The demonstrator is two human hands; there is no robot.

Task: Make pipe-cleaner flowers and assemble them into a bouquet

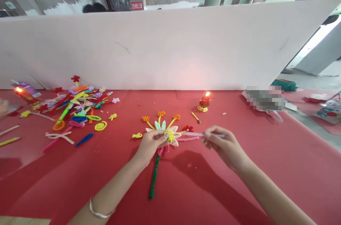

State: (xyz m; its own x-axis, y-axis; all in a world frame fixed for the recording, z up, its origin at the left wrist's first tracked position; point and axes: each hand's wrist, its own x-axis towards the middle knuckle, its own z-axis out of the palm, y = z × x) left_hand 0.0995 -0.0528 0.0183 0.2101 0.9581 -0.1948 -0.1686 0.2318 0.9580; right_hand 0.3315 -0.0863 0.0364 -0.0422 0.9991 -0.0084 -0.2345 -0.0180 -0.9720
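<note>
Left hand (pixel 150 143) is clamped on the yellow centre of the pipe-cleaner flower (pixel 173 133) at mid-frame, its green stem (pixel 153 179) trailing down the red table (pixel 239 189). Right hand (pixel 222 145) pinches a pale pink pipe cleaner (pixel 193 134) beside it. Gripping close to the centre should keep that strand taut.

cream-petalled pipe-cleaner flower (pixel 172 135), green stem, pale pink pipe cleaner (pixel 193 134) alongside

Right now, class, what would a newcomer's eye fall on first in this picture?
First, the pipe-cleaner flower pinched in the left hand at centre, the right hand holding a pale pipe cleaner beside it. Then the lit candle lamp behind, and the colourful pile at left.
</note>
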